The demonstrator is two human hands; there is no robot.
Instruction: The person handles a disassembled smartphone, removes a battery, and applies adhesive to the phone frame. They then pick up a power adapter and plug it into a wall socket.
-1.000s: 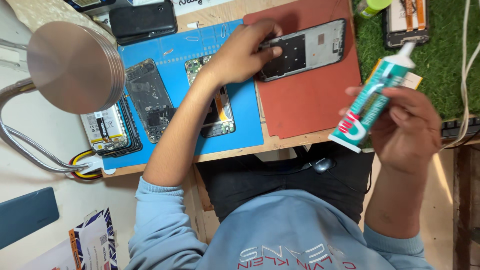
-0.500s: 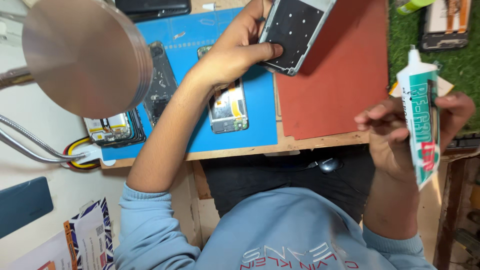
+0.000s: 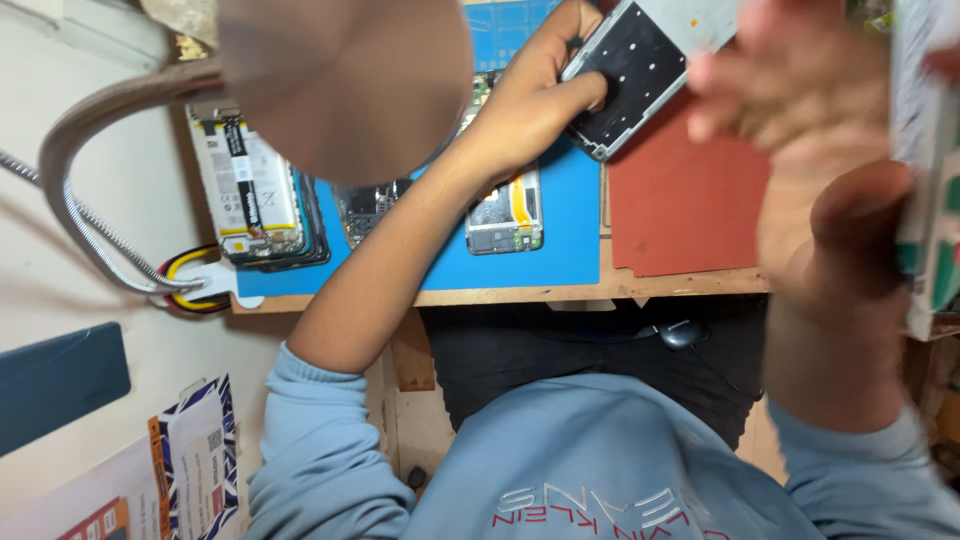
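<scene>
A phone frame [image 3: 640, 70] (dark panel with a grid of small dots, grey rim) was held in the left hand [image 3: 530, 105], lifted and tilted over the seam between the blue mat [image 3: 570, 215] and the red mat [image 3: 685, 205], toward the far side of the table [image 3: 500, 297]. The left fingers [image 3: 585, 95] were curled narrowly around the frame's lower end, thumb pressed on the dark panel.

The right hand [image 3: 810, 170] was seen close to the camera and heavily blurred, over the right end of the table. A white tube with green and red print [image 3: 925, 160] was gripped in it at the picture's right edge; the fingers were closed around the tube, though their exact placement could not be told from the blur.

On the blue mat, just beside the left forearm, an opened phone body with a yellow flex strip [image 3: 505, 215] was lying flat. Near the table's left edge a stack of phones with an exposed white battery [image 3: 250, 190] was resting, and next to it a bare circuit board [image 3: 365, 205], partly hidden. A round lamp head [image 3: 345, 85] on a bent gooseneck arm [image 3: 85, 210] was hanging over the table's left part. Coiled yellow and red wires [image 3: 190, 275] were lying at the near left corner.
</scene>
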